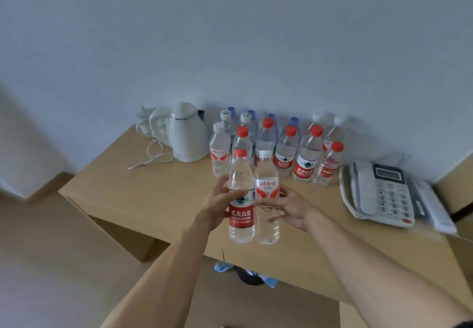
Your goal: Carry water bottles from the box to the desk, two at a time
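Observation:
My left hand [217, 206] grips a clear water bottle with a red cap and red label [241, 215]. Beside it my right hand [291, 207] holds a second clear bottle with a white cap and a white-and-red label [267, 215]. Both bottles are upright, side by side and touching, held above the front part of the light wooden desk [153, 189]. Behind them, against the wall, several more water bottles [307, 156] stand in a cluster, with red, white and blue caps. The box is out of view.
A white electric kettle [188, 135] with its loose cord stands at the desk's back left. A white desk telephone [378, 194] lies at the right. Under the desk a dark bin [248, 276] shows. The desk's left front edge drops to the floor.

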Demonstrator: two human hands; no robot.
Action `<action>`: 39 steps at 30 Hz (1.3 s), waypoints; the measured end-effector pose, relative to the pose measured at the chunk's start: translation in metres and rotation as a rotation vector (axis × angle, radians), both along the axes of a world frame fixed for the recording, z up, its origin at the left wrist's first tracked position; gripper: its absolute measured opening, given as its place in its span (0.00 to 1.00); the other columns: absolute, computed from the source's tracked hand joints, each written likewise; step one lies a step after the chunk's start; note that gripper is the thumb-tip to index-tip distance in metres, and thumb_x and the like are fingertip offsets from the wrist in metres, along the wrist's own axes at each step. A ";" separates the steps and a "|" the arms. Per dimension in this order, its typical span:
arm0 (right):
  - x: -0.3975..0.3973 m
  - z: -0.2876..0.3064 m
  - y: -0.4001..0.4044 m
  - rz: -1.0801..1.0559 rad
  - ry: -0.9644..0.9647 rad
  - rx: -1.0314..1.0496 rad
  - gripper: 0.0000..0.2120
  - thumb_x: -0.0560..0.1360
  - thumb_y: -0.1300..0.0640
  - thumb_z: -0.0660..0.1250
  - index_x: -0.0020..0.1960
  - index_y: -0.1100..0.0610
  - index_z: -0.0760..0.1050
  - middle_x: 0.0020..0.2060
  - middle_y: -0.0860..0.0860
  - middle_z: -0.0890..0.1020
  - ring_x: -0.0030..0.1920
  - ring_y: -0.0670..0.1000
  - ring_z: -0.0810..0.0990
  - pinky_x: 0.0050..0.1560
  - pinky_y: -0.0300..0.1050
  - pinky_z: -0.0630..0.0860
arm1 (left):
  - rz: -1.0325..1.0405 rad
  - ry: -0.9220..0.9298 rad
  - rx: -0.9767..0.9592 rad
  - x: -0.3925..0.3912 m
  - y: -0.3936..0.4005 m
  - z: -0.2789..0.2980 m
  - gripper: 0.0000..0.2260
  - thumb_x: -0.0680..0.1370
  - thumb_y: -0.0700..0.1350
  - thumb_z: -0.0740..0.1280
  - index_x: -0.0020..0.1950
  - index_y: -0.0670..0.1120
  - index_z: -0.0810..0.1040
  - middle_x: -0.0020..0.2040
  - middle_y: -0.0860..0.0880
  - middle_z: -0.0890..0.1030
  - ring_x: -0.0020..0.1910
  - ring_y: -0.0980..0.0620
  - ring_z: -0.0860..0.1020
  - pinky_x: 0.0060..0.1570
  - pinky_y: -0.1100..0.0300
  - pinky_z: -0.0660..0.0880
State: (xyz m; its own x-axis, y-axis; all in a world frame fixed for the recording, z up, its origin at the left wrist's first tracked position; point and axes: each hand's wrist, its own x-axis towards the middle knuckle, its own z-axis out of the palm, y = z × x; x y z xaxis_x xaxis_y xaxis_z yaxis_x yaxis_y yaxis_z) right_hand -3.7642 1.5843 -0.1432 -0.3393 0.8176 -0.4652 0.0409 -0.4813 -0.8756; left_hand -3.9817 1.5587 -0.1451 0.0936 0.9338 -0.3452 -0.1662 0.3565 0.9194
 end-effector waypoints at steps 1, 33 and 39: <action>0.003 -0.001 0.002 -0.051 -0.009 0.014 0.35 0.63 0.62 0.81 0.67 0.53 0.74 0.58 0.56 0.83 0.60 0.58 0.81 0.57 0.63 0.76 | -0.045 0.003 0.027 0.002 0.009 0.000 0.29 0.66 0.47 0.79 0.65 0.55 0.74 0.55 0.45 0.85 0.53 0.41 0.84 0.48 0.42 0.80; 0.022 -0.027 0.034 -0.227 -0.440 0.388 0.36 0.64 0.64 0.82 0.62 0.43 0.68 0.53 0.39 0.81 0.56 0.38 0.79 0.58 0.42 0.77 | -0.227 0.517 0.403 0.018 0.073 -0.018 0.33 0.64 0.47 0.81 0.64 0.58 0.70 0.55 0.57 0.83 0.55 0.58 0.81 0.58 0.49 0.80; 0.026 -0.018 0.026 -0.207 -0.463 0.492 0.36 0.63 0.52 0.83 0.66 0.44 0.70 0.57 0.40 0.80 0.62 0.40 0.76 0.59 0.48 0.78 | -0.257 0.666 0.478 0.014 0.064 -0.009 0.31 0.67 0.51 0.79 0.67 0.59 0.71 0.56 0.62 0.81 0.58 0.59 0.79 0.59 0.56 0.77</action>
State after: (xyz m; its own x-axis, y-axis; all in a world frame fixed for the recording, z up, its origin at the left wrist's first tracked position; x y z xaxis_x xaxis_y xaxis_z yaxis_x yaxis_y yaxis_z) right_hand -3.7377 1.6102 -0.1615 -0.0102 0.9964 -0.0843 0.4121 -0.0726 -0.9082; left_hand -3.9678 1.6225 -0.1539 0.2398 0.9706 0.0215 0.4940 -0.1411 0.8579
